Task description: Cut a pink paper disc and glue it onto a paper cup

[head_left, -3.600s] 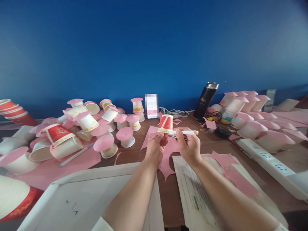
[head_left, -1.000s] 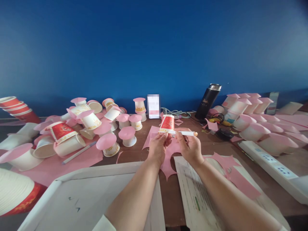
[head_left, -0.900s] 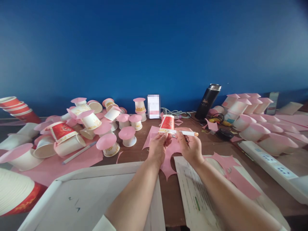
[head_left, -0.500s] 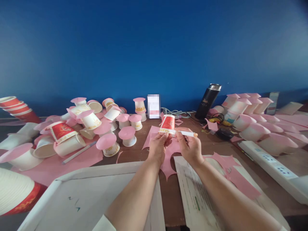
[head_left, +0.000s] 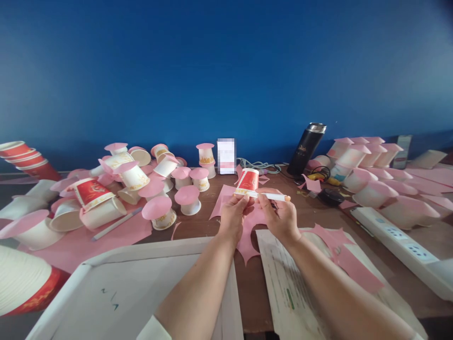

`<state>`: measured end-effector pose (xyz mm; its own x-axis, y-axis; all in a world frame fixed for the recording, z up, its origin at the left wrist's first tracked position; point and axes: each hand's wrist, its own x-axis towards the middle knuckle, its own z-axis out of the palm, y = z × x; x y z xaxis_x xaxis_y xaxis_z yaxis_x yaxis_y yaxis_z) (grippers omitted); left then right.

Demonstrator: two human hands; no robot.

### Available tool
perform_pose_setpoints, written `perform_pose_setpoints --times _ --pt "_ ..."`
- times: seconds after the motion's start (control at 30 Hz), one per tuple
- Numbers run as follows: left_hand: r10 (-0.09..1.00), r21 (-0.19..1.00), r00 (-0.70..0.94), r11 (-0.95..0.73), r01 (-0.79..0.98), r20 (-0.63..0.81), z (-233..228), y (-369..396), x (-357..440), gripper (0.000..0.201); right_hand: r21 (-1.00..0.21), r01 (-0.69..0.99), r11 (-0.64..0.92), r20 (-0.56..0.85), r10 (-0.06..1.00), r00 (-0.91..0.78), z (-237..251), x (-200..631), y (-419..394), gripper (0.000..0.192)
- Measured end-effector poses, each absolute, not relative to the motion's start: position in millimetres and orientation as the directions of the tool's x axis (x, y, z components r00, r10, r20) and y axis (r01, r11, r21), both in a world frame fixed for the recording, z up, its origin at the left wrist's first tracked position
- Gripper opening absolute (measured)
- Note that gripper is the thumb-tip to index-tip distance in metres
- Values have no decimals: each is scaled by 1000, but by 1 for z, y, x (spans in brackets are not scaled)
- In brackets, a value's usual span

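Note:
A red and white paper cup (head_left: 248, 180) stands upside down and tilted in the grip of my left hand (head_left: 233, 215), whose fingers close on its gold-patterned rim. Between the fingers of my right hand (head_left: 281, 216) lies a slim white pen (head_left: 274, 196) with an orange end. The pen's other end points left and reaches the cup's rim; whether it touches is too small to tell. Under both hands lies pink paper (head_left: 250, 236) with round pieces cut out of it.
Many paper cups with pink paper discs (head_left: 157, 208) crowd the left, and more cups (head_left: 375, 193) fill the right. A black flask (head_left: 306, 148), a power strip (head_left: 396, 236), a white box lid (head_left: 148, 288) and a second pen (head_left: 116, 224) lie about. A phone (head_left: 226, 156) leans on the blue wall.
The cup has tilted slightly to the right in my left hand. My right hand and the pen have hardly moved.

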<state>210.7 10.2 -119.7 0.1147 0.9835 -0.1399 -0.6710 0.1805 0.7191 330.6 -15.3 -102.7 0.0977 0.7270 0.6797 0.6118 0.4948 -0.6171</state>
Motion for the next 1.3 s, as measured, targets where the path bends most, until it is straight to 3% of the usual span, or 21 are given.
perform_pose_setpoints --times 0.23,0.5,1.3 --pt "986 748 102 164 -643 -129 -122 11 212 32 -628 584 515 682 726 93 -103 330 -15 20" --pt "974 640 99 208 -739 -202 -117 12 208 25 -678 561 476 665 721 192 -107 331 -14 21" --pt "971 634 100 218 -742 -217 -115 11 208 18 -610 662 436 697 693 186 -102 331 -15 24"
